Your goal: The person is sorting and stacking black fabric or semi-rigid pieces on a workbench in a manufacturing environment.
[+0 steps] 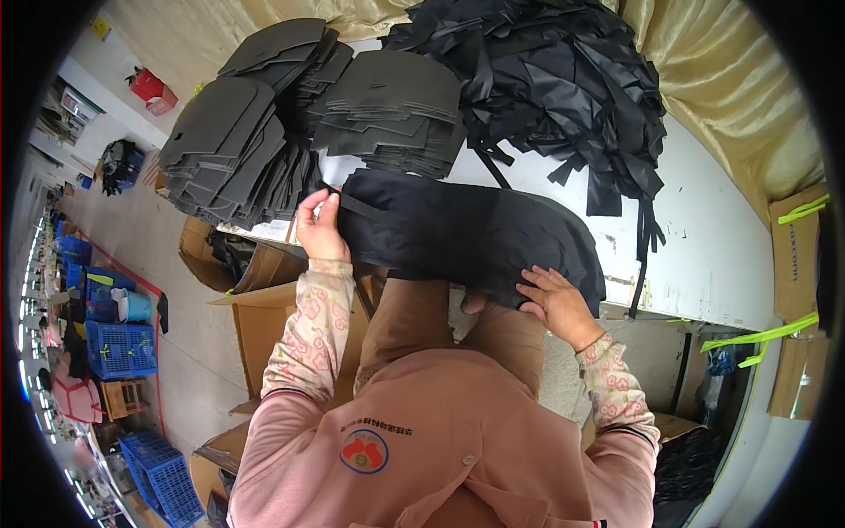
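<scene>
White table (704, 220) carried our black fabric piece (466, 233) at its near edge; our left hand (319, 227) pinched its left end, our right hand (556, 304) gripped its lower right edge, beside grey foam stacks (264, 132)

foam stack (264, 150) left, strap pile (563, 88) right

the black piece (466, 233) looks like matt woven cloth, soft and a bit slack. grey stacked panels (238, 150) seem like matt foam or felt, slightly rough. strap pile (563, 79) is dull fabric. desk (704, 238) is smooth white, scuffed. boxes (264, 326) are plain cardboard.
</scene>
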A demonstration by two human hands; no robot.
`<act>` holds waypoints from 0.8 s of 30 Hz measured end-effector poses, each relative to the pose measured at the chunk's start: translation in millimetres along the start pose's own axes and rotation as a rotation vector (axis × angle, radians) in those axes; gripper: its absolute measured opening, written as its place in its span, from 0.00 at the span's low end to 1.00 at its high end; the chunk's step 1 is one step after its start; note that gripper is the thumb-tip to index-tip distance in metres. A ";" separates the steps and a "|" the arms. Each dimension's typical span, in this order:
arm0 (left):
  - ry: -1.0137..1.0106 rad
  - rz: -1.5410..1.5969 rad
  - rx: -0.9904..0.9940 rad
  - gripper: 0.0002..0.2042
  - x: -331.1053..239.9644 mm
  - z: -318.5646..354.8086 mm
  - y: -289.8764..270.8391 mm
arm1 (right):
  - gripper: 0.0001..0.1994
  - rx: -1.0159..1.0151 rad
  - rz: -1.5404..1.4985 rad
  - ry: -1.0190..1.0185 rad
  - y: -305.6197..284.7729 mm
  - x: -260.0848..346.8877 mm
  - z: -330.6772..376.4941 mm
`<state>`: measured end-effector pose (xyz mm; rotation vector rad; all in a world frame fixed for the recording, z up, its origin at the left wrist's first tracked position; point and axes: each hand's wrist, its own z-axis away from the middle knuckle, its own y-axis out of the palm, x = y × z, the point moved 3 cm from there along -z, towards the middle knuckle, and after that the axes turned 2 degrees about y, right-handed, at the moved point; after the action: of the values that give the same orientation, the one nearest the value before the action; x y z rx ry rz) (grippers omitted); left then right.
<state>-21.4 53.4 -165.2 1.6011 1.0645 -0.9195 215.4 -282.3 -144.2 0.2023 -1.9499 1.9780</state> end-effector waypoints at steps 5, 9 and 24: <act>-0.483 0.742 -0.304 0.15 27.4 -28.3 -11.4 | 0.17 -0.011 -0.079 0.025 2.1 -0.8 1.9; -0.562 1.041 -0.017 0.11 41.8 -40.2 -11.8 | 0.16 -0.037 -0.206 0.032 0.0 -9.5 1.3; -0.772 0.564 1.002 0.29 -20.5 86.0 149.5 | 0.13 -0.576 -0.733 -0.150 -53.4 79.4 -121.1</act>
<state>106.1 -56.3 -121.8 1.8608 -0.4757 -1.5763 177.8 -151.4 -71.6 0.7883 -2.0357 0.9308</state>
